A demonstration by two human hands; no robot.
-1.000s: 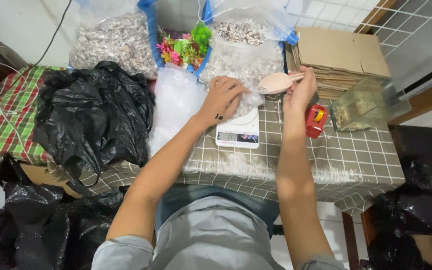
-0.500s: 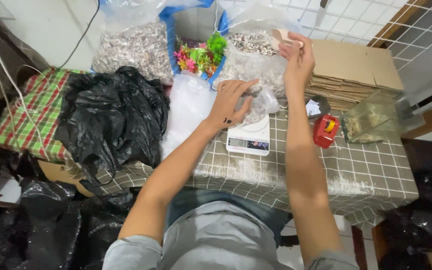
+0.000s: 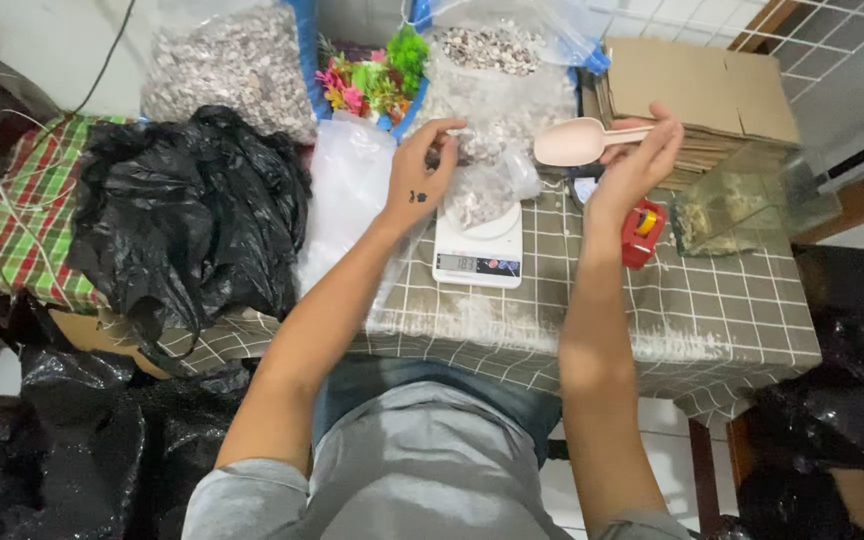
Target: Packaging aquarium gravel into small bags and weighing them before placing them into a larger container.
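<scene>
While the right hand (image 3: 637, 160) is raised above the checked table (image 3: 732, 300), it grips a pale pink scoop (image 3: 582, 142) by the handle; the scoop lies nearly level, long axis left to right, bowl pointing left toward the big clear sack of pebbles (image 3: 497, 85). Its forearm rises steeply. Fingers of the left hand (image 3: 422, 180) pinch the top of a small clear bag (image 3: 482, 195) sitting on the white scale (image 3: 479, 248). That bag's contents are hard to make out.

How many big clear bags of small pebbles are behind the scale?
2: one clear bag at the back left, another clear bag at the back centre, behind the scale. More may be hidden.
</scene>
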